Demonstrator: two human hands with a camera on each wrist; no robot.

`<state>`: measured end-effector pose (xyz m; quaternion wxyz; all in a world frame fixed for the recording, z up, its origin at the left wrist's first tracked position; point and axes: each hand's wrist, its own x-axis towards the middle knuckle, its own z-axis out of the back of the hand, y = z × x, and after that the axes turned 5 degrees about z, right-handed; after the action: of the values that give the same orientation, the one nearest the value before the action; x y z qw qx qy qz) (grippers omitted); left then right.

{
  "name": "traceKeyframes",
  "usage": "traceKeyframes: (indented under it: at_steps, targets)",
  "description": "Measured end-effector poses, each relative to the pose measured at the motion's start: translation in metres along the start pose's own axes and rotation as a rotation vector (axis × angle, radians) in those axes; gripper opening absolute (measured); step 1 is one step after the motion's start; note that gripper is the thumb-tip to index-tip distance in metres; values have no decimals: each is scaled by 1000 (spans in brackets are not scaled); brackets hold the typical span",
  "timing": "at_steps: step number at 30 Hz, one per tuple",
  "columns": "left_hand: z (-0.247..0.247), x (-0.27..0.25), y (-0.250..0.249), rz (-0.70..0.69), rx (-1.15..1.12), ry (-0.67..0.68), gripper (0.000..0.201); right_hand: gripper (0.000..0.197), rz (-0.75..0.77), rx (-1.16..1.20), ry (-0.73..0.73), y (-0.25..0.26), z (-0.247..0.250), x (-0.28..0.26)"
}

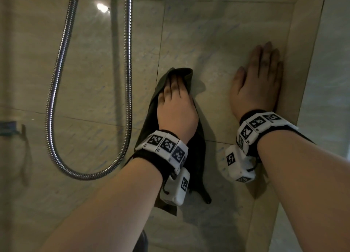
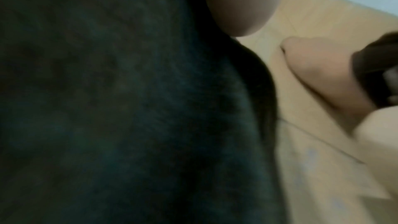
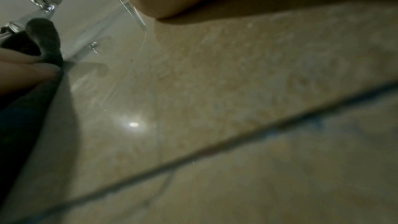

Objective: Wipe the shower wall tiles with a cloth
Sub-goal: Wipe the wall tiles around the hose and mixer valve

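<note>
Head view: we're mid-wipe. Our left hand presses the dark cloth against the beige wall tiles, just right of a vertical grout line. Its fingers curl over the cloth's upper fold and grip it; the rest of the cloth hangs down past the wrist. Our right hand lies flat on the tile near the corner, holding nothing, fingers straight and close together, apparently bracing.

To do this well, we judge:
- spread the cloth wider under the palm; bunched like this it covers only a narrow strip
- keep even pressure and overlap the strokes
- work across grout lines, not only tile faces
- stay clear of the shower hose, well to the left

Left wrist view is mostly dark cloth.
</note>
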<state>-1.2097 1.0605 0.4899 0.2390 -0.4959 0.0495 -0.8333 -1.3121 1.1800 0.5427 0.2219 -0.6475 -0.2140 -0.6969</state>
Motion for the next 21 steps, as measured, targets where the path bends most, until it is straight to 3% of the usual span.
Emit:
traceKeyframes:
  at_steps: [11, 21]
  targets:
    - [23, 44, 4, 21, -11, -39, 60, 58, -4, 2, 3, 0, -1, 0]
    - [8, 12, 8, -11, -4, 6, 58, 58, -3, 5, -8, 0, 0, 0]
